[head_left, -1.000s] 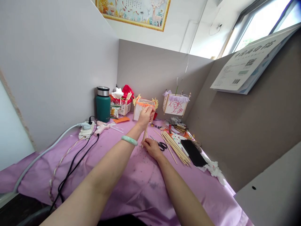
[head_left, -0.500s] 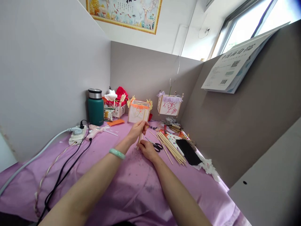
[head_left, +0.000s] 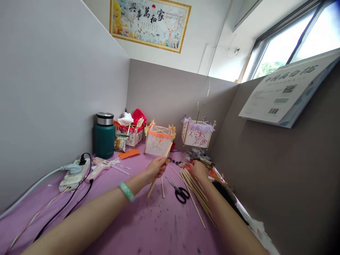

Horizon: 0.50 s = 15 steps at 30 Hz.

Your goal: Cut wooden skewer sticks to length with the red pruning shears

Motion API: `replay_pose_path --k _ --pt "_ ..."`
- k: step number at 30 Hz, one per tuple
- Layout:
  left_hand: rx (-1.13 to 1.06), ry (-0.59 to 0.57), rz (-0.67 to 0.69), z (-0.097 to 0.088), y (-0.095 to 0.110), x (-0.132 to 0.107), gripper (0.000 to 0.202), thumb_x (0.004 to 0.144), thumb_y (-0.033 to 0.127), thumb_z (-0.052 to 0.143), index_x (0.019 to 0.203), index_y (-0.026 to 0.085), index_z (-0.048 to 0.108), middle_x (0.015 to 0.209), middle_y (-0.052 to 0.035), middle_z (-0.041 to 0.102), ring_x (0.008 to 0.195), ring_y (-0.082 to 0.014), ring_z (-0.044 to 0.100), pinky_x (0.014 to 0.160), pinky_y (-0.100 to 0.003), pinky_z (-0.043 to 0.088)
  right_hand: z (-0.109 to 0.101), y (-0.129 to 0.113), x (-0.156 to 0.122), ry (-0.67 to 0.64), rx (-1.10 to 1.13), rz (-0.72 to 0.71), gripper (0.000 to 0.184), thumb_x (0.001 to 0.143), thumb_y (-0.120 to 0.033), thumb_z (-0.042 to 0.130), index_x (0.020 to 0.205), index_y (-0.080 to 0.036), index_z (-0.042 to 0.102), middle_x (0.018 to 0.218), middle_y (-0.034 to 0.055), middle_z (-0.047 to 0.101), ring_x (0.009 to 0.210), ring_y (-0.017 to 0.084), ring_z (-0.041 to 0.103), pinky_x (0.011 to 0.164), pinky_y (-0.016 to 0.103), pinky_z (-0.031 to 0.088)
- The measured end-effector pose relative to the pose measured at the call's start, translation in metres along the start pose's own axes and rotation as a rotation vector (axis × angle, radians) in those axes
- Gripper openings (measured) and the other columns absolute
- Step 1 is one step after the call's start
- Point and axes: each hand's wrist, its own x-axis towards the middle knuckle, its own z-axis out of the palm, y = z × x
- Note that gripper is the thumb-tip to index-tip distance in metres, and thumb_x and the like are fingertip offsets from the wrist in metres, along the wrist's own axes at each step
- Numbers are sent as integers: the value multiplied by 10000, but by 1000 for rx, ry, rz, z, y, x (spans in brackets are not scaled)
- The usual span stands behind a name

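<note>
Head view: purple cloth is covering the work surface, wrinkling a little and showing dark specks near the middle. Grey partitions are enclosing it on the left, at the back and on the right. Above the back panel a gold-framed picture is hanging on the white wall, while daylight is coming through a window at upper right. A printed paper is hanging on the right partition.

The left hand is holding a pale wooden stick, its fingers curling tightly round the middle. That stick is slanting over the cloth, its upper end overlapping an orange-fringed paper box. The right hand is reaching over the far end of a bundle of sticks; its fingertips are blurring, so I cannot tell whether they are gripping anything. Black-handled scissors are lying between the hands, nearer the person.

Along the back, a red-fringed box is standing beside a green flask. A pink glue gun is resting just beside a power strip.
</note>
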Motion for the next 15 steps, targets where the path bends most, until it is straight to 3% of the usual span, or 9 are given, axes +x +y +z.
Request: replay_pose_path --k 4,8,10,15 --pt "-86 14 77 -6 -12 -5 338 801 518 474 717 202 389 456 106 240 368 -38 122 372 -197 67 22 7 37 -90 -62 122 545 819 -510 483 1114 -68 602 1077 254 622 1027 344 594 796 421 443" --pt "-112 5 126 -5 -15 -11 365 784 542 493 710 197 398 463 99 253 378 -41 141 381 -208 83 33 9 50 -166 -70 153 437 835 -384 490 1082 -49 625 1073 269 622 1032 333 599 792 405 452" --pt "-93 2 148 -3 -14 -14 376 777 553 499 710 195 406 469 95 268 382 -42 161 383 -209 97 28 10 48 -158 -87 137 391 852 -340 463 1060 -60 641 1059 263 630 1014 324 609 791 396 453" --pt "-60 56 233 1 -13 -17 371 779 547 497 710 192 411 472 95 271 388 -45 173 385 -201 111 -7 4 14 37 -218 24 350 868 -226 391 1063 -45 619 945 245 662 946 317 632 791 407 442"
